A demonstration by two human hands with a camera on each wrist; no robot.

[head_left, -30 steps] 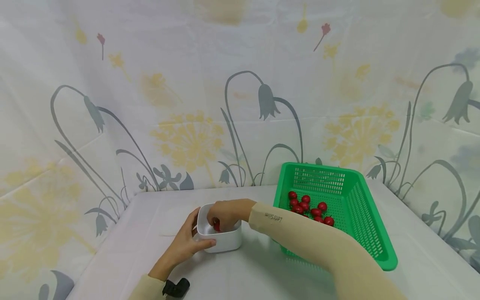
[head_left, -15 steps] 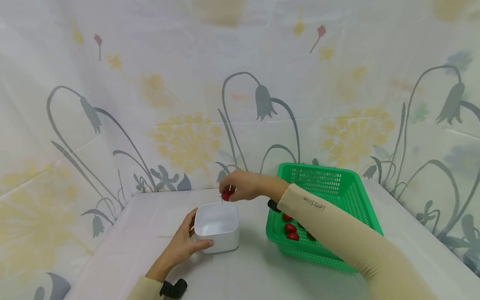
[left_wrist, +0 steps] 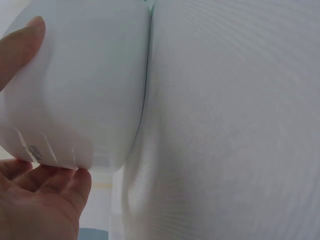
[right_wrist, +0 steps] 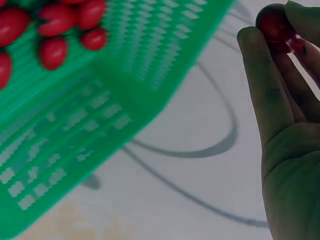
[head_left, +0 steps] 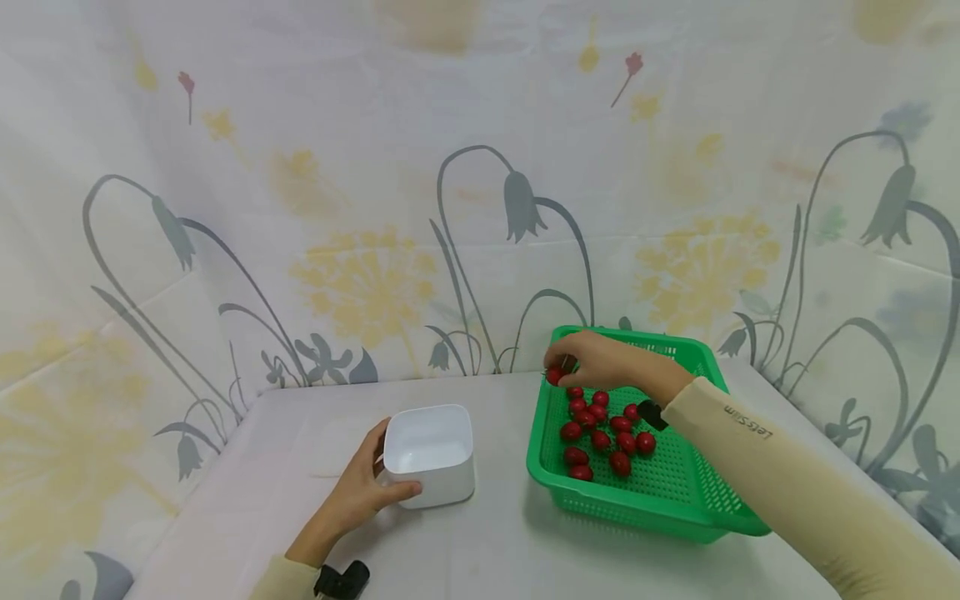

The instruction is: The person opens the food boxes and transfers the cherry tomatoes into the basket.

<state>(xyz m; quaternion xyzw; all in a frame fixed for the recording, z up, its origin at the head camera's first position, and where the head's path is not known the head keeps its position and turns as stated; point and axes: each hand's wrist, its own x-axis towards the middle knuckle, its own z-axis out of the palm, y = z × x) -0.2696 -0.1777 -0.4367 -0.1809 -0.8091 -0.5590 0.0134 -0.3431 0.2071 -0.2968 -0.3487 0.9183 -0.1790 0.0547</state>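
Note:
My left hand (head_left: 360, 487) grips a white square container (head_left: 442, 483) on the table, thumb on the near side and fingers round the left side. The left wrist view shows the fingertips against the smooth white wall (left_wrist: 95, 75). Over the far left rim of a green basket (head_left: 630, 498), my right hand (head_left: 596, 360) pinches a red cherry tomato (head_left: 555, 376). That tomato (right_wrist: 274, 24) is between thumb and fingers in the right wrist view. Several more cherry tomatoes (head_left: 600, 440) lie in the basket's left part.
The basket has perforated walls and stands to the right of the container, with a gap of white-covered table (head_left: 498, 483) between them. A flower-printed cloth (head_left: 480, 208) hangs behind the table. Black straps with small devices (head_left: 343, 579) sit on both wrists.
My right hand has risen out of the white container with a cherry tomato and moved right to the basket's far left rim. The left hand keeps its grip on the container.

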